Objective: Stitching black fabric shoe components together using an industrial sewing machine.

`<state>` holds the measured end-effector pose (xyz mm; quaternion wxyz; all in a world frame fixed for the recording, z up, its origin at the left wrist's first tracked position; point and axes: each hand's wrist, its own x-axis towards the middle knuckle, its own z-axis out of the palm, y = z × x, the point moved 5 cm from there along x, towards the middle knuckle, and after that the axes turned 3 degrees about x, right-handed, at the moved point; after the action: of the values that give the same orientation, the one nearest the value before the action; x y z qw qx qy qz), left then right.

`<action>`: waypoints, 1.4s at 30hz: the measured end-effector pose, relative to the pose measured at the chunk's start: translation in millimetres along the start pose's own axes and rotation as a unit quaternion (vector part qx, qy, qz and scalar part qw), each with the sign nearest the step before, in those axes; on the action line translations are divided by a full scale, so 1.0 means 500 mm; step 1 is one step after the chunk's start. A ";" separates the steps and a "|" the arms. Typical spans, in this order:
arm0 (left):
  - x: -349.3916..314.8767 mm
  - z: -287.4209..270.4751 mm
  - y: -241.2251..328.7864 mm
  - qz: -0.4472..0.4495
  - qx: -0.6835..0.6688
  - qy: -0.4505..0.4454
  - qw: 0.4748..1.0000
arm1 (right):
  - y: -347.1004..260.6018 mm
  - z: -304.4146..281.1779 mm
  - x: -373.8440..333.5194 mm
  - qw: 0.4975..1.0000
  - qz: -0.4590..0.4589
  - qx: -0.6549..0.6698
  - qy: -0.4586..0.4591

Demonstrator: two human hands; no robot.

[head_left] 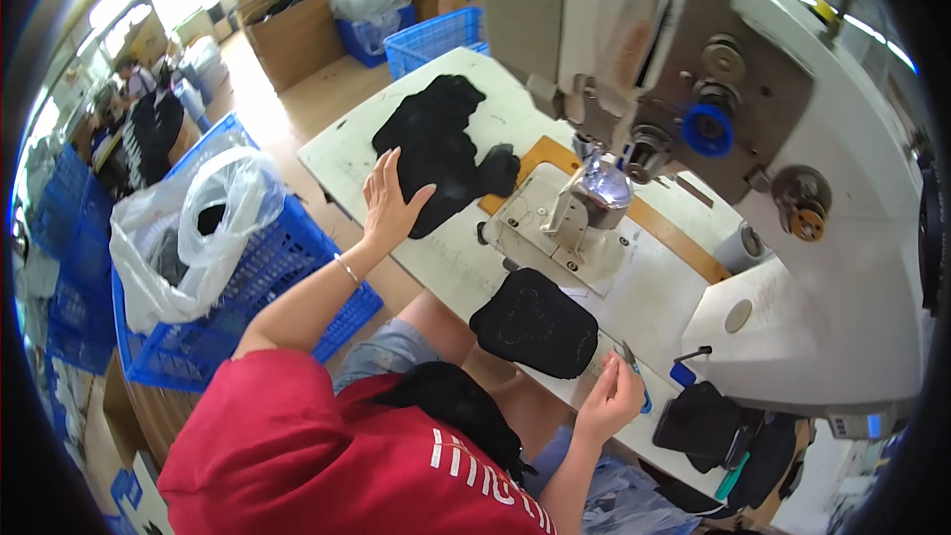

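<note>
My left hand (391,200) lies with fingers spread at the near edge of a pile of black fabric pieces (441,139) on the white sewing table (342,154). In my right hand (611,403) is a small pair of thread snips (645,398) with blue on the handle, its metal blades pointing up. Just left of that hand, at the table's front edge, lies a rounded black fabric piece (535,322) with a faint stitched outline. Between pile and piece stands the sewing machine's presser area (575,218), lit by a lamp.
The large sewing machine head (733,89) overhangs the table's right side. Black pieces (698,421) are stacked at the lower right. On the left stands a blue crate (238,272) holding a white plastic bag (168,277). Another blue crate (431,40) sits behind the table.
</note>
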<state>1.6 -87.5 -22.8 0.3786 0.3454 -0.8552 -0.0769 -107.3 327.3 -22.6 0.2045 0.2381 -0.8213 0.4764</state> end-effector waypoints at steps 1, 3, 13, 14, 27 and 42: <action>0.003 -0.007 0.008 0.003 0.004 0.003 1.000 | -0.002 0.002 0.003 0.999 -0.025 -0.028 -0.010; -0.002 -0.016 0.018 -0.008 0.015 -0.026 1.000 | 0.008 0.009 -0.003 0.999 -0.024 -0.018 -0.009; -0.024 -0.020 0.044 0.083 0.056 -0.142 0.985 | -0.010 0.011 0.001 0.985 -0.110 -0.130 0.001; -0.024 -0.017 0.043 0.083 0.054 -0.146 0.984 | -0.011 0.012 0.000 0.985 -0.112 -0.130 0.007; -0.027 -0.019 0.024 0.056 0.015 -0.035 0.998 | -0.028 0.018 -0.004 0.971 -0.115 -0.203 0.056; -0.028 -0.053 0.021 0.170 -0.161 0.043 0.971 | -0.043 0.042 -0.002 0.956 -0.102 -0.272 0.031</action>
<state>21.4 -67.3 -8.2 0.4734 0.1328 -0.8605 -0.1332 -96.2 299.8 -18.1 0.3343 0.2412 -0.8844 0.2189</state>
